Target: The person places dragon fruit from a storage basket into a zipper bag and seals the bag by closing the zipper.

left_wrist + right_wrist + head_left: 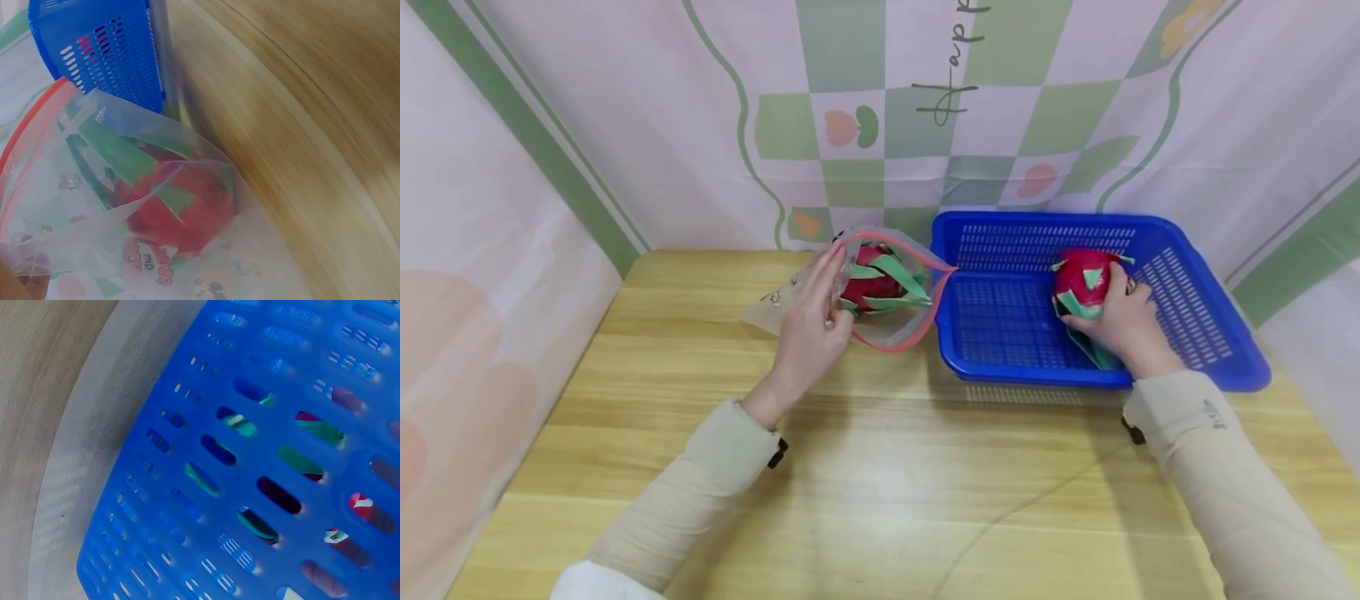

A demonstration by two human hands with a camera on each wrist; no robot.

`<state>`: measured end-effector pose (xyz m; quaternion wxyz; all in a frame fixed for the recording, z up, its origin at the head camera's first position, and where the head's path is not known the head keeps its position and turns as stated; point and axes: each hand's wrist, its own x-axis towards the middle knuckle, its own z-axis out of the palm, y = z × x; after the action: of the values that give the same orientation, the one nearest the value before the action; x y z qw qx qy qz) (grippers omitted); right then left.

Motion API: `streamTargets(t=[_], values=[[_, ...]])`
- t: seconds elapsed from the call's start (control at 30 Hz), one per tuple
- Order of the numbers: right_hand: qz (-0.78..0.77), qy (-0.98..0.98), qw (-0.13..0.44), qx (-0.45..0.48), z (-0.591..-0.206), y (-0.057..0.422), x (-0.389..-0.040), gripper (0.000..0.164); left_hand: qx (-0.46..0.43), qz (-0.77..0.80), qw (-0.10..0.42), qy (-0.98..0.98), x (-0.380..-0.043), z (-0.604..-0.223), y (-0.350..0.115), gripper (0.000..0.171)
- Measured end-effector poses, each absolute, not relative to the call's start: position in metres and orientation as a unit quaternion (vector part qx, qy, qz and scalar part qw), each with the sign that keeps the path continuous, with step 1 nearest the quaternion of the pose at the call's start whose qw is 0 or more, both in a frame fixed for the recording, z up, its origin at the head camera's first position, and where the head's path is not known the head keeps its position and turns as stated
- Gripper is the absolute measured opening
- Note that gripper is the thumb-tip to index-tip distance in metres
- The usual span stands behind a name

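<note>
Right wrist: basket wall (250, 467) mostly hides dragon fruit (1077, 271)

Wood tbl (880, 483), pastel cloth backdrop (917, 117) w/ grn checks

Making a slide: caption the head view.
Left hand holds an open bag, dragon fruit inside; right hand grips another in a blue basket.

A light wood-grain tabletop (880, 500) bears 2 containers side by side toward its far edge, its near half catching a pale sheen and soft shadows. On the right stands a blue perforated plastic basket (1000, 323); on the left, a translucent zip bag (777, 307) with a coral-red rim and printed lettering rests with 1 corner of its open mouth at the basket's left rim.
</note>
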<state>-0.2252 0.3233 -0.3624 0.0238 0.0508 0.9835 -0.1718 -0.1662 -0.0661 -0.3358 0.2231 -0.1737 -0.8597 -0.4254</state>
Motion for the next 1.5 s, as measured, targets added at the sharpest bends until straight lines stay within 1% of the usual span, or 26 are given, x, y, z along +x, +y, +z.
streamTargets(t=[0.23, 0.43, 0.63, 0.77, 0.97, 1.13, 1.37, 1.5], values=[[-0.168, 0.985, 0.000, 0.047, -0.359, 0.325, -0.226, 0.095, -0.179, -0.419, 0.232, -0.859, -0.167, -0.335, -0.066, 0.071], [-0.137, 0.989, -0.058, 0.012, -0.358, 0.319, -0.228, 0.088, -0.174, -0.423, 0.222, -0.861, -0.166, -0.335, -0.067, 0.071], [-0.170, 0.983, -0.064, 0.006, -0.356, 0.315, -0.226, 0.079, -0.173, -0.421, 0.219, -0.863, -0.166, -0.334, -0.068, 0.071], [-0.175, 0.981, -0.080, 0.002, -0.353, 0.313, -0.224, 0.075, -0.174, -0.417, 0.222, -0.864, -0.165, -0.334, -0.068, 0.071], [-0.169, 0.979, -0.111, -0.010, -0.350, 0.312, -0.222, 0.074, -0.172, -0.410, 0.228, -0.866, -0.166, -0.333, -0.067, 0.070], [-0.166, 0.977, -0.129, -0.015, -0.349, 0.310, -0.222, 0.073, -0.163, -0.416, 0.214, -0.869, -0.166, -0.334, -0.068, 0.071], [-0.170, 0.977, -0.128, -0.010, -0.348, 0.309, -0.222, 0.075, -0.159, -0.423, 0.206, -0.868, -0.167, -0.335, -0.068, 0.072], [-0.172, 0.976, -0.133, -0.007, -0.348, 0.310, -0.221, 0.077, -0.160, -0.423, 0.216, -0.865, -0.168, -0.334, -0.068, 0.071]])
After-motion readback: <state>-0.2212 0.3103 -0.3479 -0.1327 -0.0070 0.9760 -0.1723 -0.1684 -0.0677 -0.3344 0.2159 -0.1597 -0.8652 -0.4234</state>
